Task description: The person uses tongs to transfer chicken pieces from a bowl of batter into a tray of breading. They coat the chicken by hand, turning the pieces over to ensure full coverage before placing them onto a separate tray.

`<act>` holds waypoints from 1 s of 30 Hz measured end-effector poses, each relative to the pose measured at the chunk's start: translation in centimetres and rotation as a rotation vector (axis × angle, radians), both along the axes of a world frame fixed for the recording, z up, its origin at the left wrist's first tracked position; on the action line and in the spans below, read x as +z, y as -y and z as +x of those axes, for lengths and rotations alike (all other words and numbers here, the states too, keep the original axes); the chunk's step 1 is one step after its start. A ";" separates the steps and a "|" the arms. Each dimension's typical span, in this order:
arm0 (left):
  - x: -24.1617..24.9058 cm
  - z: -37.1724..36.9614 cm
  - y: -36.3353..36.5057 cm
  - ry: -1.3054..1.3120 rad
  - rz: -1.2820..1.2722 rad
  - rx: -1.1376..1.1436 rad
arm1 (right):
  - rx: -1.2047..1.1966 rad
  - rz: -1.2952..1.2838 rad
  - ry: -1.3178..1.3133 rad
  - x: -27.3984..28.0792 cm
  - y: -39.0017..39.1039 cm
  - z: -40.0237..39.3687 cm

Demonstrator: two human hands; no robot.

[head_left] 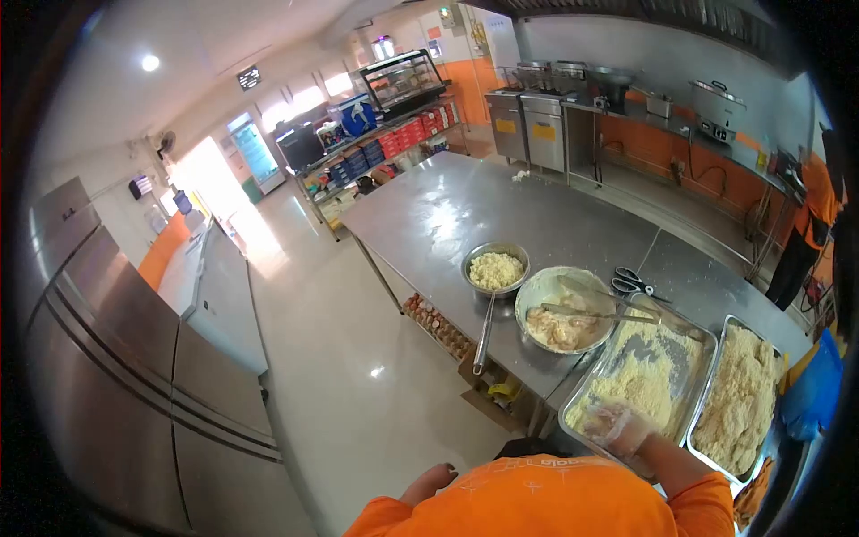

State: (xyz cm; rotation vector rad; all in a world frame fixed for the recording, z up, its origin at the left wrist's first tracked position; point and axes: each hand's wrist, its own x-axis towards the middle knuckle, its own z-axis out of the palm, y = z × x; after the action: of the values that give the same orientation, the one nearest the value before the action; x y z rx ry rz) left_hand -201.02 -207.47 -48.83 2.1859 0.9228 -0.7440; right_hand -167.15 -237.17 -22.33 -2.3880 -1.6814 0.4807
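My right hand (617,424), in a clear plastic glove, is down at the near left corner of a metal tray (706,358) with pale yellow crumbs (640,385); its fingers are too blurred to read. My left hand (437,476) hangs low beside my body, away from the table, its fingers partly visible and curled. Beyond the tray, a large bowl (522,315) holds a creamy, battered mixture, with metal tongs (591,311) lying across it. To its left a long-handled steel pan (484,333) contains pale crumbly pieces.
Black scissors (629,279) lie behind the tray. A second tray (738,394) of coarse crumbs is at the right, near a blue plastic bag (814,385). Egg trays (438,329) sit under the steel table (420,224). Another person (805,215) stands at far right.
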 end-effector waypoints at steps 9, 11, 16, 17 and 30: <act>4.0 2.4 1.4 -0.029 -0.030 -0.081 | 0.348 0.164 0.109 -5.7 -2.5 2.6; 0.8 0.5 0.8 -0.045 -0.015 -0.048 | 0.321 0.348 0.089 -7.3 -2.6 3.0; -4.1 -2.3 -1.2 0.041 0.065 -0.377 | -0.252 0.283 0.315 -2.0 -2.2 2.8; -4.1 -3.1 -1.2 0.066 0.084 -0.423 | -0.322 0.248 0.353 -1.1 -1.6 3.2; 1.5 0.2 0.3 -0.042 -0.028 -0.089 | -0.782 0.137 -0.004 -8.6 -1.4 12.9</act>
State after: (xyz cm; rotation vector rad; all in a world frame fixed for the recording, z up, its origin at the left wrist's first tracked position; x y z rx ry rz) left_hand -200.84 -207.78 -47.28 2.2064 0.8350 -0.8428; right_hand -154.28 -235.76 -30.90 -2.6558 -0.6330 0.2189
